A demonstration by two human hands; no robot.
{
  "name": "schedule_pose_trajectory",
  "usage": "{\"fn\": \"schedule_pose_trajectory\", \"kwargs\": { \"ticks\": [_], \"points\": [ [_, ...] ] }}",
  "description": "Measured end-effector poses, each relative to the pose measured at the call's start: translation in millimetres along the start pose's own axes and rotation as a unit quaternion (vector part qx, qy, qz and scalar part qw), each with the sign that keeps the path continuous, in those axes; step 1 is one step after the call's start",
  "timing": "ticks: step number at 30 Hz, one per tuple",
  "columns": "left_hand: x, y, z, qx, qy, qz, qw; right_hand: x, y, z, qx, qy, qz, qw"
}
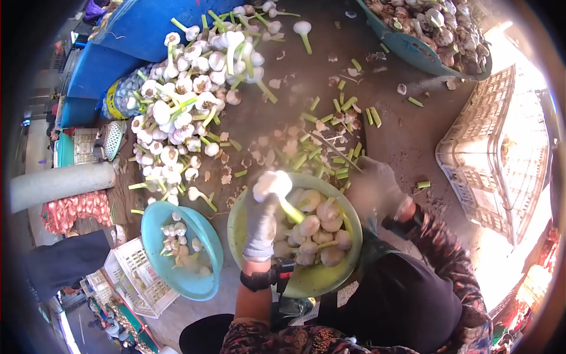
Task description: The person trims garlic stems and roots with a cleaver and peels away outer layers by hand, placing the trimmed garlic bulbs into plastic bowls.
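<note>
One garlic bulb (273, 185): is held above the yellow-green basin (318, 287), stem angled rightward.
Left hand (260, 221): is clamped on that bulb.
Right hand (377, 187): is closed around a knife (335, 151), blade extended over cut stems (300, 160).

The brown work surface (250, 121) bears heaped white garlic bulbs (201, 84); cut green stem pieces (376, 117) lie scattered nearby.
</note>
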State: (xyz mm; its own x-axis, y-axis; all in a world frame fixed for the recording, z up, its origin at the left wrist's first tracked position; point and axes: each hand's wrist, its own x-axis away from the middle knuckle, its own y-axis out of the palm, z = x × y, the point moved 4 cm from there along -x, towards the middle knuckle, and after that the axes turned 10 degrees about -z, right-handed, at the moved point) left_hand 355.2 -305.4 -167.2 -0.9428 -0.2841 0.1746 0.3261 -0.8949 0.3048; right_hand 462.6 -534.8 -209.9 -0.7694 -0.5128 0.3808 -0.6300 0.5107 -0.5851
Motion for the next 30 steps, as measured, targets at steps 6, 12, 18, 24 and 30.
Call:
{"fn": "schedule_pose_trajectory", "kwargs": {
  "ticks": [6, 12, 18, 24, 30],
  "points": [
    [2.7, -15.0, -24.6, 0.166, -0.082, 0.055, 0.981, -18.7, 12.1, -30.4, -0.107, -0.058, 0.013, 0.993],
    [8.1, 10.2, 8.7, 0.000, 0.019, 0.016, 1.000, -34.2, 37.1, -49.2, 0.146, -0.165, -0.219, 0.950],
    [-12.2, -11.7, 63.5, -0.284, -0.238, -0.331, 0.868, -2.6, 32.8, 6.5, 0.014, -0.004, -0.076, 0.997],
    [-161.6, -207.6, -28.0, -0.895, -0.073, -0.001, 0.440, -4.9, 33.3, -0.6, -0.015, 0.059, -0.086, 0.994],
    [-139.0, -190.1, 8.2, -0.753, -0.292, -0.001, 0.589, -11.0, 38.5, 8.8, -0.043, 0.074, -0.088, 0.992]
  ]
}}
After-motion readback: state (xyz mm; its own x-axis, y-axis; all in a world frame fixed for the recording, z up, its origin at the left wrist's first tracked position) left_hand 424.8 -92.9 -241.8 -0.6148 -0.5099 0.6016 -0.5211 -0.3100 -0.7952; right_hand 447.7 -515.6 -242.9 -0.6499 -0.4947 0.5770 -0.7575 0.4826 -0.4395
